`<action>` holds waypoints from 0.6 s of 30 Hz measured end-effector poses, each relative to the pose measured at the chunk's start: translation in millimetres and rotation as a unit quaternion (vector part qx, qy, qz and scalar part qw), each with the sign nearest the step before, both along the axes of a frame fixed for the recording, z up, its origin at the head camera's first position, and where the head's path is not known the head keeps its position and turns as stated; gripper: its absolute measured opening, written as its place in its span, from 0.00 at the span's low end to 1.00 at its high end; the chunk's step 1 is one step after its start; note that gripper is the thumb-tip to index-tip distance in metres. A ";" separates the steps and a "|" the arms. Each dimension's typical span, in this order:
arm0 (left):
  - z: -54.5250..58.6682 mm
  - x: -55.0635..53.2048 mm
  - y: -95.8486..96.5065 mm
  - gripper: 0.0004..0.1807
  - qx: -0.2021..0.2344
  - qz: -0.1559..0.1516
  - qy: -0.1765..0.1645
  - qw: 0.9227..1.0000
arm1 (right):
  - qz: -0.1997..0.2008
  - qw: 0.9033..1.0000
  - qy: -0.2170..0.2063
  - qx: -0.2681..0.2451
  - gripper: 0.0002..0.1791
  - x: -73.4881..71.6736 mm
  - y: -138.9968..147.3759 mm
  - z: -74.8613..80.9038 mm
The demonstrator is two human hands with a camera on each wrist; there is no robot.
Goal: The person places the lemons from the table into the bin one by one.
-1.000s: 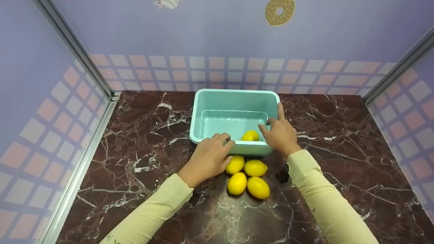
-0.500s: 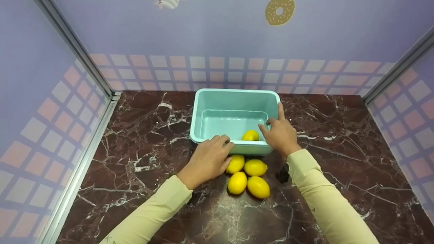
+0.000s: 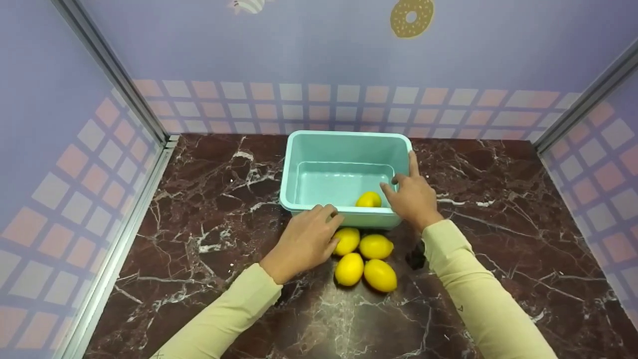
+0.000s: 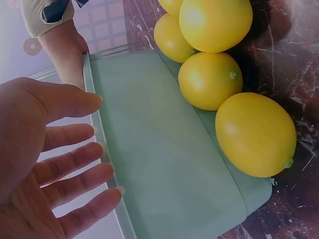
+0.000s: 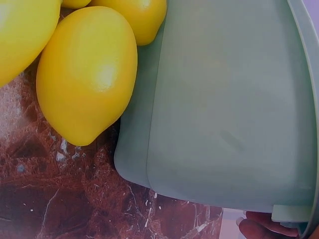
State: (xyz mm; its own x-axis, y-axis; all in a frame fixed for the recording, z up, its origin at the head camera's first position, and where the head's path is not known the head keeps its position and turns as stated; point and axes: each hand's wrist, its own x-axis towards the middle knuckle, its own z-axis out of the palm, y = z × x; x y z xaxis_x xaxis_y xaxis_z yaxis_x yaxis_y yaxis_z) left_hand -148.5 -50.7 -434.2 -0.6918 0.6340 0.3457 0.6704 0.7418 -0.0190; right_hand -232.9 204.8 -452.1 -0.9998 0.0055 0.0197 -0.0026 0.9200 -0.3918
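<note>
A pale green plastic basin (image 3: 344,187) stands on the dark marbled tabletop, with one lemon (image 3: 369,199) inside at its front right. Several more lemons (image 3: 380,275) lie bunched before its front wall. My left hand (image 3: 305,239) is at the front rim, beside the nearest-left lemon (image 3: 347,242). In the left wrist view its fingers (image 4: 82,184) are loosely spread, tips right at the rim, nothing gripped. My right hand (image 3: 412,198) holds the basin's right rim, index finger laid along it, other fingers partly hidden. The right wrist view shows fingers (image 5: 264,226) under the rim.
A purple wall with a checkered band (image 3: 319,102) rises behind the basin. Side panels with metal frame strips (image 3: 117,249) border the tabletop (image 3: 209,199). A small dark object (image 3: 415,257) lies beside the right sleeve (image 3: 473,279).
My left hand has drawn back slightly toward the body, its fingertips lower against the front rim. The right hand, basin and lemons stay where they were.
</note>
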 end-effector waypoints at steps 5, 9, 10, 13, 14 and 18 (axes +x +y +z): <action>-4.3 2.4 -2.8 0.14 0.013 -0.005 0.005 1.000 | 0.001 1.000 -0.003 0.000 0.30 0.5 -0.4 1.1; -6.7 3.7 -4.5 0.13 0.024 -0.009 0.004 1.000 | 0.004 1.000 -0.006 -0.001 0.30 0.7 -0.7 1.3; -7.1 3.9 -4.7 0.14 0.025 -0.008 0.002 1.000 | 0.004 1.000 -0.007 -0.001 0.30 0.8 -0.8 1.5; -8.5 4.2 -4.9 0.14 0.023 -0.006 -0.004 1.000 | 0.005 1.000 -0.008 -0.002 0.30 0.8 -0.6 1.7; -9.1 4.3 -4.9 0.15 0.022 -0.005 -0.007 1.000 | 0.005 1.000 -0.008 -0.002 0.29 0.7 -0.5 1.6; -12.0 4.7 -4.7 0.16 0.017 -0.002 -0.012 1.000 | 0.002 1.000 -0.008 -0.003 0.30 -0.1 -0.3 0.7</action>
State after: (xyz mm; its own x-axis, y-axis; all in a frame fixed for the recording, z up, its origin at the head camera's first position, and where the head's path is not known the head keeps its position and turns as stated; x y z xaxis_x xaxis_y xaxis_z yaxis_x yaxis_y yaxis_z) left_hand -143.8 -55.4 -446.2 -0.6984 0.6242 0.3502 0.6726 0.7397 0.0227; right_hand -233.0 204.5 -451.4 -1.0000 0.0011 0.0030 -0.0002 0.9179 -0.3969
